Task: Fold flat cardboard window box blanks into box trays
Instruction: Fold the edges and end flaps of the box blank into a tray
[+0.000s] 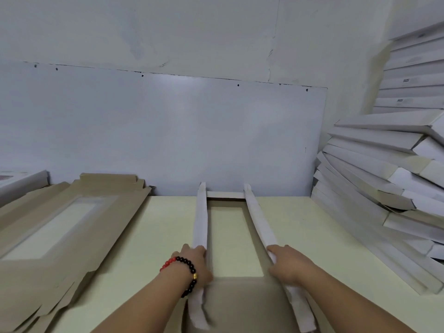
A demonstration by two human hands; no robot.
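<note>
A cardboard window box blank [242, 301] lies on the pale table in front of me, its two long white side flaps standing up. My left hand [198, 265], with a bead bracelet at the wrist, grips the left flap [200, 219]. My right hand [289, 263] grips the right flap [258, 219], which bows a little. The far end flap [225, 195] stands against the wall board. The table shows through the window opening [231, 239].
A pile of flat brown blanks [55, 227] with window cut-outs lies on the left of the table [163, 231]. Several folded white trays [389, 179] are stacked and leaning at the right. A white board [168, 131] backs the table.
</note>
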